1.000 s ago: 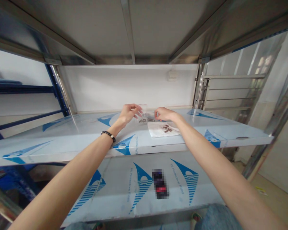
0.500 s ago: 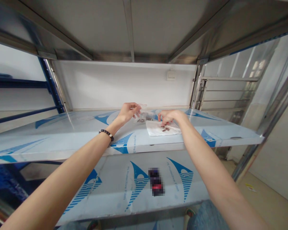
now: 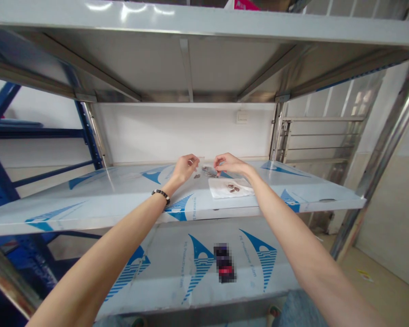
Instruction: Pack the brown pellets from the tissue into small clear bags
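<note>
My left hand (image 3: 186, 168) pinches the top of a small clear plastic bag (image 3: 201, 163) with a few dark pieces low in it. My right hand (image 3: 229, 162) is just to the right of that bag, its fingertips pressed together and pointing down; what they hold is too small to make out. Behind and between the hands are more dark, shiny pieces (image 3: 208, 170), seemingly in clear plastic. In front of my right hand lies a white cloth or tissue (image 3: 220, 190) with several small brown, shiny pieces (image 3: 234, 188) on it.
The film-covered metal shelf (image 3: 122, 193) carries these things. Another shelf (image 3: 163, 68) hangs overhead. On the lower shelf (image 3: 157, 272) lies a dark, pixelated item (image 3: 225, 263). Metal posts (image 3: 277, 131) and a blue rack (image 3: 88, 131) stand at the sides.
My right hand has lifted off the pieces on the white cloth and moved left and back, toward the plastic bag. My left hand keeps its hold. The view has tilted up.
</note>
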Demonstrator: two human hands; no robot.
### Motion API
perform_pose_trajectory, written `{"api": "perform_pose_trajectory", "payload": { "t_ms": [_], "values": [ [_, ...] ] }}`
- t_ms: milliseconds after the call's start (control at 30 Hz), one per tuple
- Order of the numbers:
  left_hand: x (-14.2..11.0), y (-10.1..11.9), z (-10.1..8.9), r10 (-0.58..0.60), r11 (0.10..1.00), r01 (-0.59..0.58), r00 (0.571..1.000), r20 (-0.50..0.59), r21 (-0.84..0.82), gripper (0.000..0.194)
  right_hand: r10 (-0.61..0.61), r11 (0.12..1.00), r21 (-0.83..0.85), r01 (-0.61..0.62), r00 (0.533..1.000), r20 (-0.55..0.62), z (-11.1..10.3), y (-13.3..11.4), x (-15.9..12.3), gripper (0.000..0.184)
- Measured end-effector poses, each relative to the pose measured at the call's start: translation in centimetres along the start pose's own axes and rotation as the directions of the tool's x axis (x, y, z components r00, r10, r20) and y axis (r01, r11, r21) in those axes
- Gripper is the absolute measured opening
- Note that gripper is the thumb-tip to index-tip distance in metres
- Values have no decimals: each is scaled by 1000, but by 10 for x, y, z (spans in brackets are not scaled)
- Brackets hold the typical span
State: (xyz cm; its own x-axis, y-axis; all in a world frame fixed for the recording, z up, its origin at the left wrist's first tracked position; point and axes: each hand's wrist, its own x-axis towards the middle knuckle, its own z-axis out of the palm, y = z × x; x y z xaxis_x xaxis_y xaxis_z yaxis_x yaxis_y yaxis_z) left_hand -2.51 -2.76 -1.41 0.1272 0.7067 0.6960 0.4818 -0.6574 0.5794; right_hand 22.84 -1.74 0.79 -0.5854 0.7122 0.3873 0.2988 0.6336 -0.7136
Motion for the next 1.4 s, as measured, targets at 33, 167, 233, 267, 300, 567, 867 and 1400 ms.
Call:
{"api": "perform_pose_trajectory", "payload": {
  "t_ms": [33, 167, 233, 267, 300, 567, 867, 1400],
  "values": [
    [1, 1, 0, 6, 1000, -6, 1000, 8, 29, 16, -45, 997, 59, 46, 999, -26, 2, -1, 2, 8],
    [4, 2, -1, 46, 987, -47, 999, 11, 155, 18, -107, 981, 143, 130, 981, -161, 12, 6, 11, 8],
    [3, 2, -2, 93, 966, -95, 995, 18, 240, 18, -115, 977, 150, 153, 965, -236, 18, 12, 17, 9],
    [1, 2, -2, 124, 951, -129, 992, 33, 282, 17, -120, 973, 156, 168, 954, -274, 22, 15, 20, 9],
    [-1, 3, -2, 154, 937, -162, 987, 52, 310, 17, -126, 969, 163, 183, 943, -308, 26, 17, 22, 10],
    [-19, 20, -12, 35, 998, -32, 997, 64, -45, 23, -70, 931, 262, 253, 830, -554, 36, 8, 27, 15],
    [-36, 30, -18, 217, 920, -232, 973, 82, 316, 21, -97, 915, 296, 275, 861, -498, 40, -2, 21, 25],
    [-30, 18, -16, 200, 928, -222, 975, 102, 298, 19, -144, 935, 237, 264, 893, -427, 38, 0, 21, 29]
  ]
}}
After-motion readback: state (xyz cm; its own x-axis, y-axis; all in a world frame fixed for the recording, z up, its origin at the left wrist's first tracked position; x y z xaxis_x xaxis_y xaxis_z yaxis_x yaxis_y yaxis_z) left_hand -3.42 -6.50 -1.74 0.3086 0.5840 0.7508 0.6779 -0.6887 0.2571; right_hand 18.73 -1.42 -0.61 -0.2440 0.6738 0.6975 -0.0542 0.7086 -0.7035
